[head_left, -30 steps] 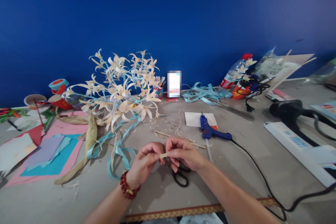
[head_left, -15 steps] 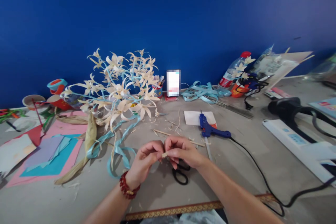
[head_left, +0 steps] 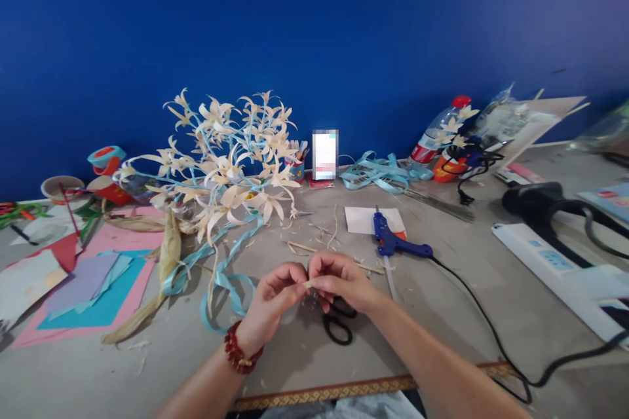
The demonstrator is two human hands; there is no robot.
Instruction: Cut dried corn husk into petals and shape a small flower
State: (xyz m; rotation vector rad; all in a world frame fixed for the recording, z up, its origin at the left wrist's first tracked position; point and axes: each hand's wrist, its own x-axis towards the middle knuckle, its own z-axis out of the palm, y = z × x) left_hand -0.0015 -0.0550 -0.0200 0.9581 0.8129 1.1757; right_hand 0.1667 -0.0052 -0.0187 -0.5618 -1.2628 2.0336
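Between my two hands, above the middle front of the table, is a small pale strip (head_left: 308,284), perhaps a piece of corn husk. My left hand (head_left: 278,292) pinches its left end, and my right hand (head_left: 344,281) pinches the right end. Fingertips cover most of the strip. Black-handled scissors (head_left: 338,329) lie under my right hand, their blades hidden. Beyond the hands are thin dry sticks (head_left: 369,268) and scraps. A blue glue gun (head_left: 388,239) rests to the right on a white card (head_left: 358,220).
Cream husk flowers (head_left: 221,170) on blue stems stand back left. Dried corn husks (head_left: 170,249), blue ribbon (head_left: 226,281) and coloured paper (head_left: 83,285) lie left. A power strip (head_left: 555,281) and the glue gun's black cord (head_left: 472,301) are at right. A bottle (head_left: 435,131) leans at the back.
The fingertips have drawn closer together over the pale strip, so less of it shows. Both hands otherwise stay in nearly the same place.
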